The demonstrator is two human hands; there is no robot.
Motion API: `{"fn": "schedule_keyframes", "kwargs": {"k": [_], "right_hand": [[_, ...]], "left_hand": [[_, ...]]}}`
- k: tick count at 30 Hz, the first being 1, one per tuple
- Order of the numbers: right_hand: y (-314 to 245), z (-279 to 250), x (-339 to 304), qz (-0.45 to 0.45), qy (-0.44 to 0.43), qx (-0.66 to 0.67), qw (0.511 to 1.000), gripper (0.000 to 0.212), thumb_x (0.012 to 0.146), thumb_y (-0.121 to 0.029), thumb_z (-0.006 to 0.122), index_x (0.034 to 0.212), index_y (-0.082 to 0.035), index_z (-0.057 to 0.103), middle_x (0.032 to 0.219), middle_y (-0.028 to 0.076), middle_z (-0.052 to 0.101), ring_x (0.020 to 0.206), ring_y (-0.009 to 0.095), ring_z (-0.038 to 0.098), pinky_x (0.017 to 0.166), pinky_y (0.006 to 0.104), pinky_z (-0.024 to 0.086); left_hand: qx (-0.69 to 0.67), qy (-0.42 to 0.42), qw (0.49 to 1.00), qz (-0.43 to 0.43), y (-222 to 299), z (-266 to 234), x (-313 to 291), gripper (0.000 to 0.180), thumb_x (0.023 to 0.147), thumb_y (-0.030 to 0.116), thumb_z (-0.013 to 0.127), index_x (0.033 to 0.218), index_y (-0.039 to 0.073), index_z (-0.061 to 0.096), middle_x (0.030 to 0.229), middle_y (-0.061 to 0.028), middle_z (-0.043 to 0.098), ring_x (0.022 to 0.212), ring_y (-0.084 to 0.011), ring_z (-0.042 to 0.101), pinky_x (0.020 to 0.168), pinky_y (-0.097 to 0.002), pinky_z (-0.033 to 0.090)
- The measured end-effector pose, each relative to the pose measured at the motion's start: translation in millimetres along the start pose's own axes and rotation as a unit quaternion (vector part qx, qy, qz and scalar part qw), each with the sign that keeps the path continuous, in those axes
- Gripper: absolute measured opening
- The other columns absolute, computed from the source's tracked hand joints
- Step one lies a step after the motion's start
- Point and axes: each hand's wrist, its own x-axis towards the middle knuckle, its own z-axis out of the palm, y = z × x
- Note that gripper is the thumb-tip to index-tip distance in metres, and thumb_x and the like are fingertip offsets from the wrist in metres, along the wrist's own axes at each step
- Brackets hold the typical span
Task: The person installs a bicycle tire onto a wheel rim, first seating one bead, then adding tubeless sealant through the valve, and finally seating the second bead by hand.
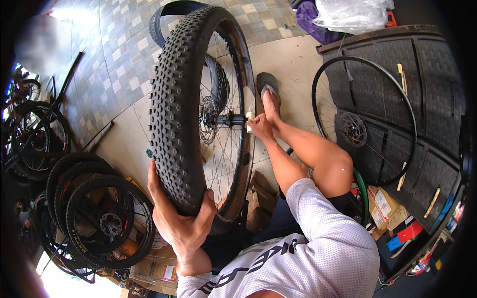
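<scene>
A large bicycle wheel with a wide knobby black tyre stands upright in front of me. My left hand grips the tyre's near end, thumb on one side and fingers on the other. At the wheel's middle are a black hub, spokes and a brake disc. Beside the hub's right end, my right hand pinches a small cream-coloured piece. What kind of piece it is, and whether it is fixed to the axle, I cannot make out.
Several bicycle wheels are piled at the left, near a cardboard box. A bare-tyred wheel rim leans on a dark drawer cabinet at the right. Another tyre lies beyond the wheel. My sandalled foot is right of it.
</scene>
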Motion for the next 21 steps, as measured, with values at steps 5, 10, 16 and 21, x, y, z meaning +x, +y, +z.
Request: {"fn": "schedule_keyframes", "kwargs": {"k": [5, 10, 16, 21], "right_hand": [[18, 7, 0, -0.004, -0.005, -0.048, 0.999, 0.058, 0.081, -0.05, 0.076, 0.102, 0.0, 0.057, 0.1, 0.025, 0.066, 0.1, 0.039, 0.063, 0.089, 0.0461, 0.049], [22, 9, -3, -0.01, -0.011, -0.079, 0.997, 0.058, 0.08, -0.05, 0.077, 0.1, 0.001, 0.058, 0.1, 0.025, 0.065, 0.1, 0.039, 0.062, 0.089, 0.0462, 0.049], [15, 2, -4, 0.031, -0.053, -0.069, 0.996, 0.059, 0.079, -0.051, 0.077, 0.099, 0.001, 0.059, 0.101, 0.025, 0.066, 0.104, 0.039, 0.062, 0.09, 0.0461, 0.049], [13, 0, -7, 0.021, -0.021, -0.042, 0.999, 0.056, 0.074, -0.047, 0.078, 0.094, 0.003, 0.062, 0.103, 0.029, 0.067, 0.106, 0.045, 0.062, 0.095, 0.0499, 0.048]], "left_hand": [[0.003, -0.002, 1.0, -0.001, 2, 1, 0, 0.098, 0.07, 0.026, 0.081, 0.154, 0.001, 0.037, 0.123, -0.0253, 0.066, 0.104, -0.0375, 0.073, 0.093, -0.0417, 0.055], [0.017, -0.007, 1.0, 0.001, 3, -2, 2, 0.097, 0.07, 0.025, 0.081, 0.154, 0.001, 0.037, 0.122, -0.025, 0.067, 0.103, -0.0382, 0.073, 0.092, -0.0417, 0.055], [0.026, 0.0, 1.0, 0.015, 1, 0, 1, 0.098, 0.069, 0.023, 0.08, 0.154, 0.0, 0.037, 0.121, -0.0246, 0.067, 0.1, -0.0395, 0.073, 0.09, -0.0413, 0.056], [0.038, 0.002, 0.999, 0.029, 3, -1, 2, 0.097, 0.069, 0.022, 0.08, 0.154, 0.0, 0.037, 0.12, -0.0239, 0.068, 0.099, -0.0389, 0.073, 0.089, -0.041, 0.056]]}}
